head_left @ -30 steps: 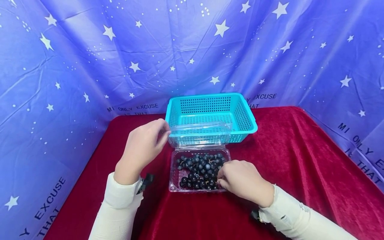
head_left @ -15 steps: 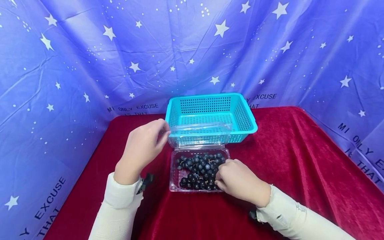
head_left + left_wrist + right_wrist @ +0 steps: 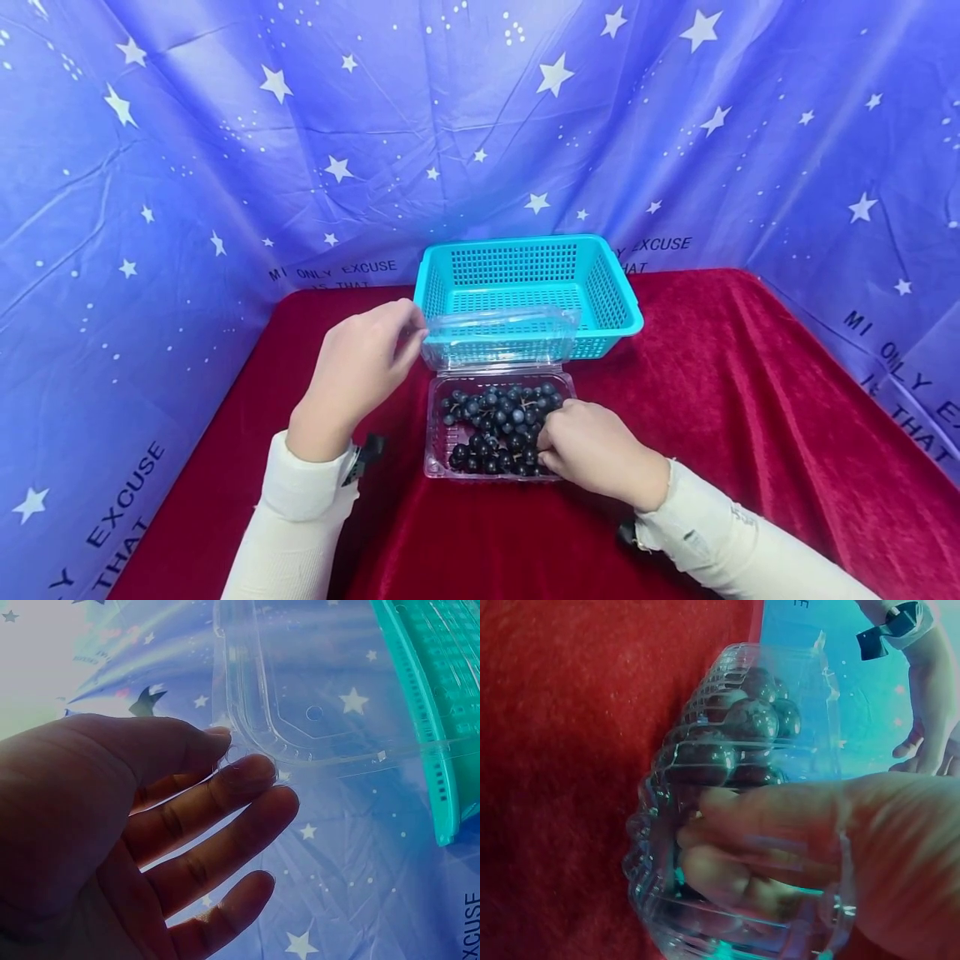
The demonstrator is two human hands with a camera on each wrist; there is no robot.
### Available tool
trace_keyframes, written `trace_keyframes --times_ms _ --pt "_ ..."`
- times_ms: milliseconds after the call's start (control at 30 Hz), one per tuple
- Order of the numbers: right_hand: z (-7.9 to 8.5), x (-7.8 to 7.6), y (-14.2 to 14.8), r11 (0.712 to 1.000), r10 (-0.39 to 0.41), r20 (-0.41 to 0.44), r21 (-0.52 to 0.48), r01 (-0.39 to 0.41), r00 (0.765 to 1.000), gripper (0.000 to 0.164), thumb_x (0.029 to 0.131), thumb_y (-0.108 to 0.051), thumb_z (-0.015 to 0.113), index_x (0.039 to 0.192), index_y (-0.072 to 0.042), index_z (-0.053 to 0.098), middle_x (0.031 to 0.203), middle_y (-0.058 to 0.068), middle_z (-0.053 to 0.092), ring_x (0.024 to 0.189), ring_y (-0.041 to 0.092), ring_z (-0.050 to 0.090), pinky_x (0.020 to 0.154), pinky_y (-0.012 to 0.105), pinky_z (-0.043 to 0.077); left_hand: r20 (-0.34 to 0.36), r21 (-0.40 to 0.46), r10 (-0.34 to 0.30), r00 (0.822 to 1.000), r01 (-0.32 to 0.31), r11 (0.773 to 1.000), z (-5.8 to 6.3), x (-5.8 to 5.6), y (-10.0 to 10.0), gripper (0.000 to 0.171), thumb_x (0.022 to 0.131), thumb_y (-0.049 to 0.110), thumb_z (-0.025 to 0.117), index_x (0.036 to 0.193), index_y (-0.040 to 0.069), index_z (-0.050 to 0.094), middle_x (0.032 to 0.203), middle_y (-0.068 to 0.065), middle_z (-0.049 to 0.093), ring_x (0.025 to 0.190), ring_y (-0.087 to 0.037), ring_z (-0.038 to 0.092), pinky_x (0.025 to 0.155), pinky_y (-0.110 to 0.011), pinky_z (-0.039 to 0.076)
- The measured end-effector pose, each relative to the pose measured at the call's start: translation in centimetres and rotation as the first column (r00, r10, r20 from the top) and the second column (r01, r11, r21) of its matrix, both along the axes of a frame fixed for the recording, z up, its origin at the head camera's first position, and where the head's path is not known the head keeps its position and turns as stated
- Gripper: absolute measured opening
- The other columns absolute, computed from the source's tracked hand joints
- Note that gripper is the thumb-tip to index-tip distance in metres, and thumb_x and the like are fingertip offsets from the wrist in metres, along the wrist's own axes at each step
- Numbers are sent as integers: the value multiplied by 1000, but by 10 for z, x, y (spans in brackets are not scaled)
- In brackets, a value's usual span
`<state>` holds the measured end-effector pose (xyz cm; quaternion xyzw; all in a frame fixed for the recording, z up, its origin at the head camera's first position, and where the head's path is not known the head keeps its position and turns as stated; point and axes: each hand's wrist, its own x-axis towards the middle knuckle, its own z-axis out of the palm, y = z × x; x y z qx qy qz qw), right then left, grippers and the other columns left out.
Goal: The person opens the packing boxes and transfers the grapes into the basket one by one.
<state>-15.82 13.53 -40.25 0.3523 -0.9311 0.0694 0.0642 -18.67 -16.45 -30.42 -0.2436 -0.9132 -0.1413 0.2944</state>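
A clear plastic clamshell box [image 3: 442,467] lies with its lid [image 3: 502,337] raised toward the back. Dark grapes [image 3: 491,417] fill much of its base, with brown stems showing among them. My left hand [image 3: 363,367] pinches the lid's left corner; in the left wrist view the thumb and index finger meet at the clear lid corner [image 3: 300,750]. My right hand [image 3: 600,454] reaches into the right side of the box. In the right wrist view its curled fingers [image 3: 716,874] pinch at the grapes [image 3: 754,720] behind the clear wall, which partly blurs the contact.
A turquoise slotted basket [image 3: 630,321] stands directly behind the box, its near side seen through the raised lid. Dark red velvet [image 3: 720,375] covers the table. A blue star-patterned curtain [image 3: 480,108] hangs around the back and sides.
My right hand has shifted slightly left, further over the grapes, and its forearm has followed. The left hand stays at the lid corner.
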Motion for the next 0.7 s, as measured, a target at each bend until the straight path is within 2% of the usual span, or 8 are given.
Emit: trace_keyframes --times_ms 400,700 --pt "-1 -1 -4 996 -64 66 -55 68 996 26 75 -19 77 56 -31 65 59 -20 55 67 11 51 61 31 43 -1 1 -4 1000 4 1000 0 1 0 6 94 12 67 95 18 68 79 5 65 56 -11 47 51 -29 45" --pt "0 -1 -1 993 0 11 -117 2 1000 37 71 -18 79 50 -33 54 54 -21 44 60 6 42 61 29 37 -9 4 -3 1000 3 1000 0 1 0 6 94 11 66 94 18 68 76 6 62 55 -11 45 49 -28 41"
